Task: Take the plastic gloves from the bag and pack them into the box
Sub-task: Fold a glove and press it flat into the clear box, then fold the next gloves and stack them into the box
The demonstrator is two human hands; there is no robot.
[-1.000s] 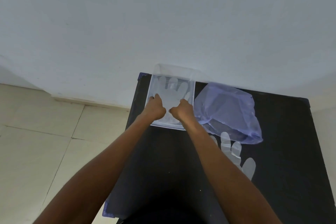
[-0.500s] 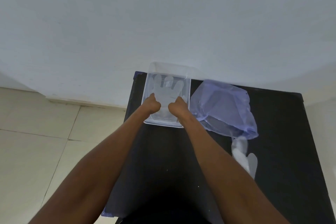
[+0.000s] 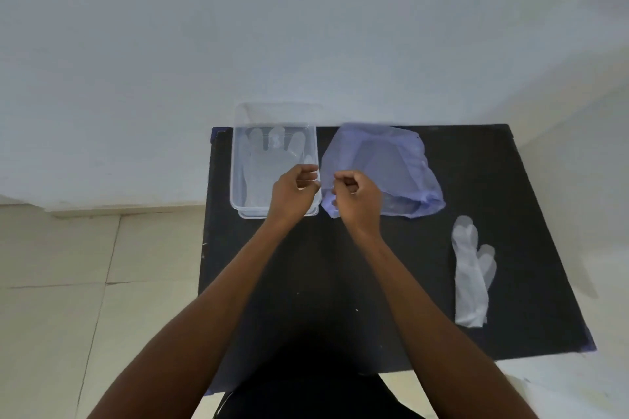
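Observation:
A clear plastic box [image 3: 238, 180] stands at the far left of a black table [image 3: 510, 180], with a clear plastic glove [image 3: 263, 163] lying flat inside, fingers toward the wall. To its right lies a translucent blue bag [image 3: 391, 163]. A second clear glove [image 3: 471, 269] rests flat on the table at the right. My left hand [image 3: 294, 194] hovers over the box's right near corner, fingers curled, holding nothing that I can see. My right hand [image 3: 357, 199] is over the bag's left edge, fingers curled shut; whether it pinches the bag is unclear.
The table stands against a white wall [image 3: 306, 27]. Tiled floor [image 3: 85, 282] lies to the left, below the table's left edge. The near middle of the table is bare black surface.
Both hands have lifted off the glove in the box and shifted right; the right hand now sits over the bag's edge. The view has swung, showing the whole second glove.

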